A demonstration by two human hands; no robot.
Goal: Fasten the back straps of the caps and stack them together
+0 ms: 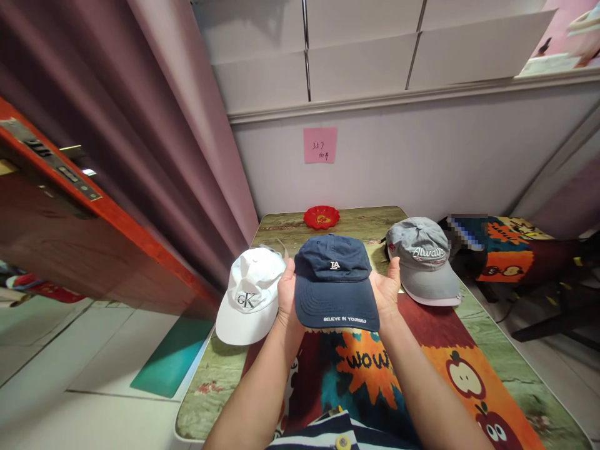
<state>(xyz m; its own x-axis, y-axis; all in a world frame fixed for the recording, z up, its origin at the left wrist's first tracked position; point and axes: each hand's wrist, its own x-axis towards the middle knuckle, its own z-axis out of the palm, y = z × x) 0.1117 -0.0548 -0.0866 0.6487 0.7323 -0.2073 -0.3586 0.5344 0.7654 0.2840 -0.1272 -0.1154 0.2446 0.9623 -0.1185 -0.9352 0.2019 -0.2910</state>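
Between my two hands is a navy baseball cap (334,294) with a small white "LA" on its front and lettering along the brim, which points toward me. My left hand (287,294) grips its left side, thumb up, the other fingers hidden beneath. On the opposite side my right hand (388,287) holds it the same way. A white cap (253,297) with a dark "GK" mark lies at the left, close to my left hand. To the right of my right hand sits a grey cap (422,259) with raised white lettering.
A red scalloped dish (321,217) stands at the back of the wood-patterned table (206,394). A colourful mat (347,375) lies under my arms. A pink note (320,145) is on the wall. At the left are a curtain (187,156) and an orange-edged door (112,219).
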